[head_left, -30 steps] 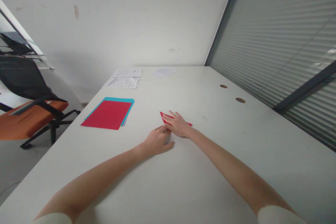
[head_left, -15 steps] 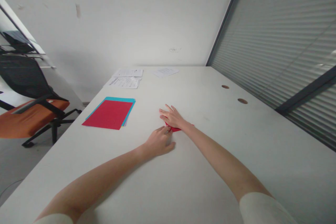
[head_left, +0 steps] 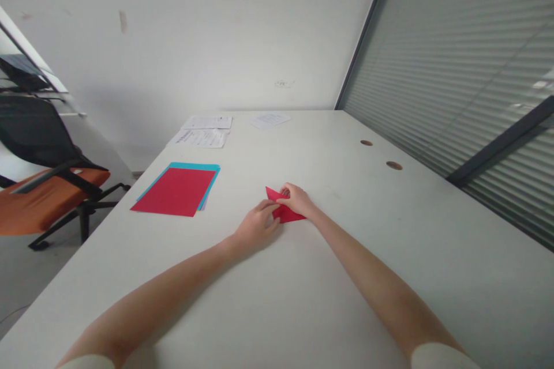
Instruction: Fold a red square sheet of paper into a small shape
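A small piece of folded red paper lies on the white table, a pointed corner showing at its upper left. My left hand closes on its left edge, thumb and fingers near one another at the paper. From the right, my right hand pinches the paper's upper part with curled fingers. The fingertips of both hands almost meet over it. My right hand covers some of the paper, so the full shape of the fold cannot be made out.
To the left lies a stack of coloured sheets, red on top with blue beneath. Printed papers and another sheet rest near the far edge. Two round holes pierce the table at right. An orange office chair stands left.
My right hand has gone from lying flat with spread fingers to a curled pinch, uncovering more of the red paper. My left fingers have drawn in on its edge. The view has shifted slightly.
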Demonstrator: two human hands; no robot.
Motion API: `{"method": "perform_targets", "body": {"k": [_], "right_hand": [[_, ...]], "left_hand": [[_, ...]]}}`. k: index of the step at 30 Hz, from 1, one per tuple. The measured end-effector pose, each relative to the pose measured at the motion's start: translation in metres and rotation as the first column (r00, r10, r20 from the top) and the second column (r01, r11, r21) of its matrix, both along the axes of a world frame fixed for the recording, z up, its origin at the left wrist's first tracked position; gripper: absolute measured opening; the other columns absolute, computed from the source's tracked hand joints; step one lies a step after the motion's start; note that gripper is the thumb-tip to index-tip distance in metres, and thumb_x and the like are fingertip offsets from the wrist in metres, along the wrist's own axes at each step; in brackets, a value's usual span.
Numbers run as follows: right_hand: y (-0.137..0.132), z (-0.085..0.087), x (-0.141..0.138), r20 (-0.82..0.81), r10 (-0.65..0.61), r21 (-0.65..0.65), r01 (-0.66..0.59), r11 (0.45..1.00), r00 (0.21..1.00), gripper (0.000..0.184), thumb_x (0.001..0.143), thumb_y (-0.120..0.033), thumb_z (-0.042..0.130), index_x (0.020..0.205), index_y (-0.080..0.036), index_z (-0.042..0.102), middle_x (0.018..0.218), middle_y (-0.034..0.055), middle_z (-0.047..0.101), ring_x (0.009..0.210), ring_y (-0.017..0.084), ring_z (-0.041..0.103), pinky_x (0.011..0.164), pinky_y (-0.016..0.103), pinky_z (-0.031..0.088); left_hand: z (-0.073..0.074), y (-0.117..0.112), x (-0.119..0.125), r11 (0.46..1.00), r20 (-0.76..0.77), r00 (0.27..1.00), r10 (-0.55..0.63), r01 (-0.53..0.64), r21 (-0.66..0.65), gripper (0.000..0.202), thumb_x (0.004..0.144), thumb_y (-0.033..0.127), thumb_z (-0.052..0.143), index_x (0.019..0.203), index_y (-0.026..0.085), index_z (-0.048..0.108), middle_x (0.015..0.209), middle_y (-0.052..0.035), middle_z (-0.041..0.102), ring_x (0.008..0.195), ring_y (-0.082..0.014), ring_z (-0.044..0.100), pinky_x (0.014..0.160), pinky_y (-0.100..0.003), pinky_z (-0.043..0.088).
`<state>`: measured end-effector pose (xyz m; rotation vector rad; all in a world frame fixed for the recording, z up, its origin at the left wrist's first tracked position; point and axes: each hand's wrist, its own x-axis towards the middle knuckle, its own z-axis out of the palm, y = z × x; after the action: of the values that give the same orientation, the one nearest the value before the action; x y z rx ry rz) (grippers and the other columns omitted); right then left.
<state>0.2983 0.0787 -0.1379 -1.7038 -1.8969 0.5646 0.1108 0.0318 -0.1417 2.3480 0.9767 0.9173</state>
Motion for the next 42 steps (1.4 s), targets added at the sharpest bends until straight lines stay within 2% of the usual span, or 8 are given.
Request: {"method": "perform_targets", "body": {"k": [4, 6, 10, 13, 17, 32, 39, 42], "right_hand": [[-0.006, 0.008, -0.001, -0.177, 0.08, 0.026, -0.077, 0.997, 0.981, 0.014, 0.076, -0.019, 0.067, 0.087, -0.02, 0.059, 0.075, -0.0018, 0.065, 0.071, 0.014, 0.062, 0.068, 0.027, 0.048], [-0.008, 0.017, -0.003, -0.306, 0.156, 0.103, -0.13, 0.986, 0.939, 0.014, 0.075, -0.022, 0.067, 0.087, -0.02, 0.059, 0.075, -0.0019, 0.065, 0.07, 0.014, 0.06, 0.067, 0.027, 0.048], [-0.016, 0.048, -0.007, -0.334, 0.259, 0.328, -0.146, 0.933, 0.906, 0.014, 0.078, -0.029, 0.065, 0.09, -0.021, 0.062, 0.084, 0.0027, 0.067, 0.078, 0.018, 0.062, 0.073, 0.032, 0.049], [-0.027, 0.077, -0.005, -0.254, 0.182, 0.515, -0.026, 0.857, 0.95, 0.03, 0.079, -0.036, 0.069, 0.106, -0.023, 0.064, 0.109, 0.01, 0.066, 0.099, 0.024, 0.061, 0.084, 0.038, 0.049], [-0.043, 0.11, 0.003, -0.264, 0.176, 0.437, -0.045, 0.898, 0.948, 0.018, 0.086, -0.038, 0.062, 0.087, -0.022, 0.069, 0.091, 0.0061, 0.07, 0.085, 0.02, 0.064, 0.081, 0.035, 0.049], [-0.066, 0.143, 0.031, -0.218, 0.213, 0.287, -0.146, 0.947, 0.952, 0.018, 0.084, -0.038, 0.064, 0.077, -0.022, 0.072, 0.081, 0.0026, 0.072, 0.076, 0.018, 0.064, 0.067, 0.029, 0.048], [-0.06, 0.144, 0.049, -0.33, 0.124, 0.337, -0.005, 0.942, 0.936, 0.024, 0.076, -0.045, 0.072, 0.072, -0.021, 0.072, 0.071, 0.0029, 0.071, 0.069, 0.018, 0.065, 0.07, 0.033, 0.051], [-0.057, 0.143, 0.046, -0.451, 0.117, 0.323, 0.04, 0.946, 0.885, 0.028, 0.073, -0.048, 0.075, 0.073, -0.02, 0.072, 0.072, 0.0038, 0.072, 0.068, 0.018, 0.065, 0.069, 0.033, 0.052]], "left_hand": [[0.011, 0.03, 0.001, 0.901, 0.259, 0.897, 0.358, -0.259, -0.347, 0.048, 0.072, 0.017, 0.073, 0.118, 0.016, 0.063, 0.116, -0.0153, 0.064, 0.102, -0.0248, 0.066, 0.08, -0.038, 0.059], [0.025, 0.043, -0.001, 0.822, 0.356, 0.808, 0.47, -0.254, -0.509, 0.051, 0.069, 0.023, 0.078, 0.117, 0.014, 0.064, 0.111, -0.0147, 0.067, 0.096, -0.0236, 0.067, 0.077, -0.037, 0.059], [0.071, 0.053, -0.003, 0.83, 0.549, 0.753, 0.362, 0.008, -0.558, 0.038, 0.062, 0.042, 0.083, 0.082, 0.011, 0.072, 0.075, -0.0057, 0.071, 0.069, -0.0169, 0.067, 0.071, -0.035, 0.059], [0.104, 0.047, -0.001, 0.851, 0.671, 0.673, 0.31, 0.118, -0.512, 0.038, 0.058, 0.042, 0.086, 0.079, 0.012, 0.074, 0.074, -0.0053, 0.073, 0.068, -0.0163, 0.068, 0.072, -0.034, 0.06], [0.13, 0.033, -0.004, 0.871, 0.748, 0.604, 0.276, 0.171, -0.46, 0.035, 0.06, 0.04, 0.087, 0.081, 0.014, 0.075, 0.078, -0.0066, 0.075, 0.074, -0.0185, 0.072, 0.077, -0.035, 0.061], [0.143, 0.022, -0.028, 0.927, 0.682, 0.71, 0.173, 0.116, -0.356, 0.026, 0.066, 0.035, 0.084, 0.075, 0.014, 0.072, 0.07, -0.0032, 0.07, 0.064, -0.018, 0.071, 0.058, -0.03, 0.064], [0.144, 0.03, -0.036, 0.954, 0.806, 0.534, 0.256, -0.008, -0.298, 0.026, 0.066, 0.035, 0.082, 0.075, 0.016, 0.067, 0.072, 0.0006, 0.066, 0.061, -0.0111, 0.065, 0.057, -0.024, 0.061], [0.144, 0.029, -0.032, 0.945, 0.805, 0.528, 0.27, 0.016, -0.327, 0.03, 0.065, 0.038, 0.083, 0.079, 0.018, 0.066, 0.074, 0.0016, 0.065, 0.065, -0.0111, 0.065, 0.06, -0.024, 0.06]]}}
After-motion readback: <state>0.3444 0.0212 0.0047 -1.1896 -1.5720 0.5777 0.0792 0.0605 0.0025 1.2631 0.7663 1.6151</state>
